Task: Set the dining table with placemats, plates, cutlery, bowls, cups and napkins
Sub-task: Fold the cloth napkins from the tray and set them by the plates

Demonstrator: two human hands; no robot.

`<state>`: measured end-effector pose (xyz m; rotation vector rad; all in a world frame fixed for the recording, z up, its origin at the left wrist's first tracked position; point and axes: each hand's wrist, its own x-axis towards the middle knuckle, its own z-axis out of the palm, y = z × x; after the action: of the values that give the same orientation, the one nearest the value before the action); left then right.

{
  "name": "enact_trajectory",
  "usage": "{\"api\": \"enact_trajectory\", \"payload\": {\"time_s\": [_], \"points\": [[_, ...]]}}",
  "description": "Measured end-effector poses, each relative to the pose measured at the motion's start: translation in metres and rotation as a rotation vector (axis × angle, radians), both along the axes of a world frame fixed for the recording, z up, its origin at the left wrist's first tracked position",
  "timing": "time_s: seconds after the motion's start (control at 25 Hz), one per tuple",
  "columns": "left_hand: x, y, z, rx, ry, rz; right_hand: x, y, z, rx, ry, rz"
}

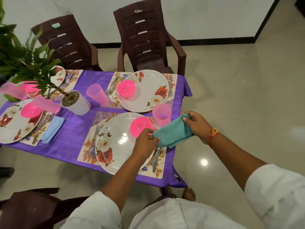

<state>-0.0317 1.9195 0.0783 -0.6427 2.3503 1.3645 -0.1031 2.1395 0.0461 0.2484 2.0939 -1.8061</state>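
Note:
Both my hands hold a folded teal napkin (173, 132) above the right edge of the near place setting. My left hand (146, 140) pinches its near left corner and my right hand (197, 123) grips its far right end. Under it lies a floral placemat (85, 147) with a white rose-printed plate (115, 146), a pink bowl (140, 125), a fork (93, 139) on the left and cutlery (156, 160) on the right. A pink cup (161, 114) stands behind the napkin.
The purple-clothed table (74, 129) carries three more settings with plates, pink bowls and cups. A light blue napkin (52, 129) lies by the left setting. A potted plant (74, 101) stands mid-table. Brown plastic chairs (148, 38) surround it; tiled floor (239, 96) lies to the right.

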Motion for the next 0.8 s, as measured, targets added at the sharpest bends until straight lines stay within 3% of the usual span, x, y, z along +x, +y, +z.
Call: {"api": "enact_trajectory", "payload": {"time_s": [0.16, 0.28, 0.4, 0.64, 0.8], "points": [[-0.002, 0.013, -0.017, 0.004, -0.053, -0.039, -0.033, 0.003, 0.008, 0.125, 0.001, 0.132], [-0.012, 0.020, -0.024, -0.207, 0.173, -0.053, -0.055, 0.003, 0.008, 0.112, -0.039, 0.204], [-0.025, 0.027, -0.022, -0.266, 0.339, 0.071, -0.075, 0.001, 0.001, 0.102, -0.092, 0.275], [-0.075, 0.041, -0.020, -0.289, 0.277, -0.002, -0.123, 0.001, -0.016, 0.023, -0.204, 0.461], [-0.090, 0.047, -0.023, -0.317, 0.247, 0.166, -0.155, -0.002, -0.023, -0.067, -0.312, 0.573]]}}
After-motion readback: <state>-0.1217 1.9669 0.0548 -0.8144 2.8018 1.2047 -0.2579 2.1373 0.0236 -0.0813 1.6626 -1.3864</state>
